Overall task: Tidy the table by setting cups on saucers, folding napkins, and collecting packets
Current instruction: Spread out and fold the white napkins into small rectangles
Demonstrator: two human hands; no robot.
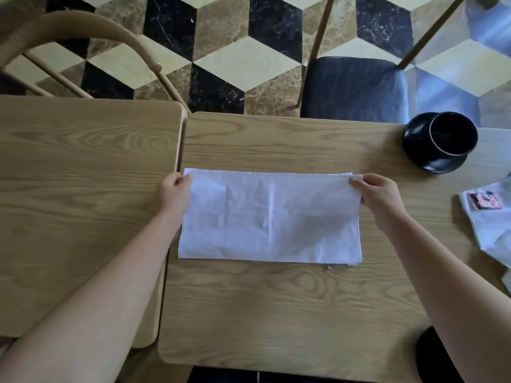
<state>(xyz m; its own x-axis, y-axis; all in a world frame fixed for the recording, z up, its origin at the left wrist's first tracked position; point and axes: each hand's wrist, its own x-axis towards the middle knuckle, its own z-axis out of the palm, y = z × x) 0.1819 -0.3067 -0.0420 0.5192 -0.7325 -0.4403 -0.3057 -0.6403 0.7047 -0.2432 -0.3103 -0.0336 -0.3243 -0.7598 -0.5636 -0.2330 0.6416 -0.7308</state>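
Wood-grain tabletop (276,305) carrying a white napkin (269,219), folded to a rectangle and lying flat near its middle; a black saucer (414,150) bearing a black cup (453,136) at the far right corner; and a second white napkin (492,230) at the right edge, a small packet (484,200) on it. A second tabletop (83,189) adjoins on the left.

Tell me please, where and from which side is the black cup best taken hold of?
Probably by the rim, from above. The black cup stands upright on its black saucer with its mouth open upward, and no handle shows in this view. Both hands are busy: the left hand and right hand pinch the white napkin.
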